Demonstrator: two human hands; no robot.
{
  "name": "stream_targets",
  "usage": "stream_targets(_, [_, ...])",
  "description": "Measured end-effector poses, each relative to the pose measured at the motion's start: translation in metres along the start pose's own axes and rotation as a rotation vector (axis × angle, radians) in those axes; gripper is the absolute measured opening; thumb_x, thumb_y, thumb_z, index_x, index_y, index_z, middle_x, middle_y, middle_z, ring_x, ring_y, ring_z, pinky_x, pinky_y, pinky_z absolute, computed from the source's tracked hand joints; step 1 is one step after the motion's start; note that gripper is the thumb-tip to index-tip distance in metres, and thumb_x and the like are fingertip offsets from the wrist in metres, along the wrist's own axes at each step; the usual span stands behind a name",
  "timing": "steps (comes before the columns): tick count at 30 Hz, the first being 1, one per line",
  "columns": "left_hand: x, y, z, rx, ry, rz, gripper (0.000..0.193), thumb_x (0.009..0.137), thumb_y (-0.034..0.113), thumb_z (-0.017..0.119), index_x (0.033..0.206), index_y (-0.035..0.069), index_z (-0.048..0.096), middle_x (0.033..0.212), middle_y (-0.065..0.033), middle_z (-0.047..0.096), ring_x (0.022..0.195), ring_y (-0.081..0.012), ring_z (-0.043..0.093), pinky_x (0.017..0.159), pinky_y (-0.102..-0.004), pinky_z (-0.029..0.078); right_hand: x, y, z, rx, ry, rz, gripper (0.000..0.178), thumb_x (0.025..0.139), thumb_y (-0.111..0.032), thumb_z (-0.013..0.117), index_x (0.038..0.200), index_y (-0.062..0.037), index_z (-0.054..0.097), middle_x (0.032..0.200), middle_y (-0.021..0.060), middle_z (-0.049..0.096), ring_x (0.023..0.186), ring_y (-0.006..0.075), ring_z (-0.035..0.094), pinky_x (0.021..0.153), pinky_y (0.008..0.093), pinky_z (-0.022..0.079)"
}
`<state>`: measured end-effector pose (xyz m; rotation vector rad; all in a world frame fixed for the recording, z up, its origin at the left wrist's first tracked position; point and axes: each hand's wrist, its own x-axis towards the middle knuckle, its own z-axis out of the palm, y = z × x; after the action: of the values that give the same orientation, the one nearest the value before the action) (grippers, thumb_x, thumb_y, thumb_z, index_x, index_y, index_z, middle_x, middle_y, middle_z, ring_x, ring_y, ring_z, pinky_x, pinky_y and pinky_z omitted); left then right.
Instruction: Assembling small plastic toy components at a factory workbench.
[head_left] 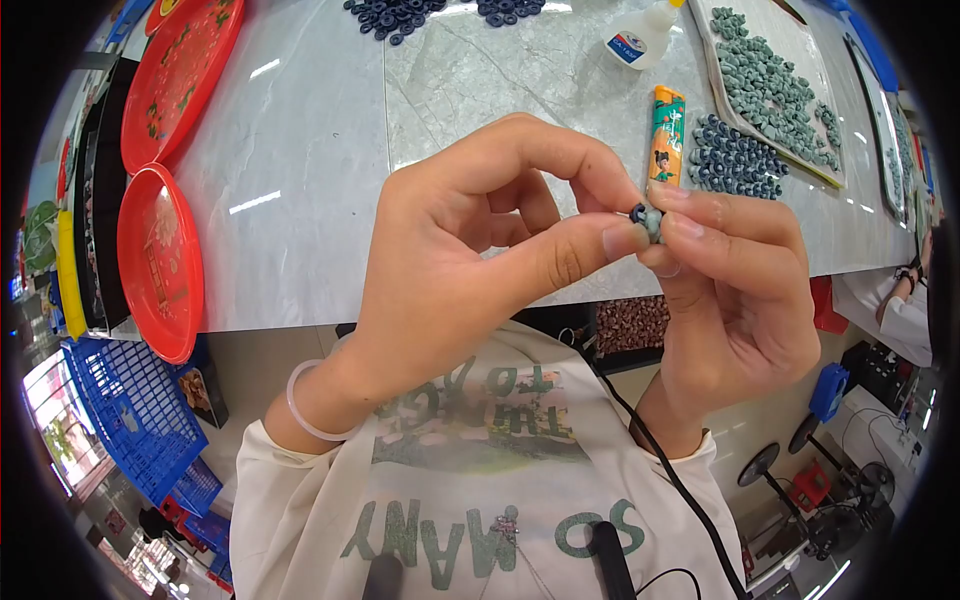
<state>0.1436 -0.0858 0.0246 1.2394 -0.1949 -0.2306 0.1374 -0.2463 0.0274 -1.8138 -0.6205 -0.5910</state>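
Both my hands meet above the grey marble-patterned table [300, 120], right of the middle. The thumb and index finger of my left hand [460, 220] pinch a small dark blue ring-shaped piece [637, 213]. Against it sits a small grey-green carved piece [654, 224], gripped by the fingertips and thumb of my right hand [745, 280]. The two pieces touch; fingertips hide part of both. Just beyond my right fingertips lies an orange and green tube [668, 135]. To its right is a cluster of paired blue and grey-green pieces [735, 158].
A tray [715, 75] of loose grey-green pieces [770, 85] lies far right. A white glue bottle [642, 38] stands near it. Dark blue rings [390, 18] are heaped at the far edge. Red trays [165, 265] sit left; a blue crate [130, 410] stands below. A black cable [660, 450] crosses my front.
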Motion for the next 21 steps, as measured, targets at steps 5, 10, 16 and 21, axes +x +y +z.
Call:
stream_targets(5, [0.000, 0.000, -0.002, 0.158, -0.002, 0.092, 0.019, 0.073, -0.005, 0.067, 0.090, -0.003, 0.058, 0.088, -0.0080, 0.056, 0.076, -0.0105, 0.055, 0.066, -0.0203, 0.047, 0.000, -0.002, -0.002, -0.077, -0.024, -0.078, 0.019, 0.069, 0.014, 0.062, 0.084, 0.0040, 0.059, 0.086, 0.0205, 0.060, 0.074, 0.0223, 0.062, 0.059, 0.0242, 0.053])
stream_targets(10, [-0.001, 0.008, -0.003, 0.358, -0.010, 0.147, 0.020, 0.070, -0.005, 0.069, 0.087, -0.003, 0.059, 0.087, -0.0086, 0.057, 0.077, -0.0114, 0.056, 0.067, -0.0214, 0.047, 0.003, -0.003, -0.008, -0.059, -0.101, -0.077, 0.019, 0.068, 0.013, 0.063, 0.083, 0.0032, 0.059, 0.085, 0.0213, 0.060, 0.071, 0.0229, 0.062, 0.059, 0.0265, 0.053])
stream_targets(16, [-0.004, 0.015, -0.001, 0.440, -0.006, 0.140, 0.020, 0.068, -0.004, 0.070, 0.085, -0.002, 0.060, 0.085, -0.0082, 0.058, 0.075, -0.0111, 0.055, 0.064, -0.0204, 0.045, 0.001, 0.004, -0.009, -0.100, -0.098, -0.222, 0.020, 0.066, 0.011, 0.065, 0.082, 0.0021, 0.058, 0.086, 0.0201, 0.060, 0.070, 0.0235, 0.062, 0.059, 0.0274, 0.053])
stream_targets(21, [-0.004, 0.021, 0.002, 0.446, -0.022, 0.142, 0.019, 0.068, -0.003, 0.070, 0.085, -0.001, 0.061, 0.083, -0.0080, 0.058, 0.071, -0.0098, 0.053, 0.059, -0.0185, 0.042, 0.005, 0.002, -0.015, -0.120, -0.136, -0.228, 0.022, 0.065, 0.011, 0.066, 0.084, 0.0009, 0.057, 0.086, 0.0186, 0.059, 0.068, 0.0234, 0.062, 0.058, 0.0279, 0.053])
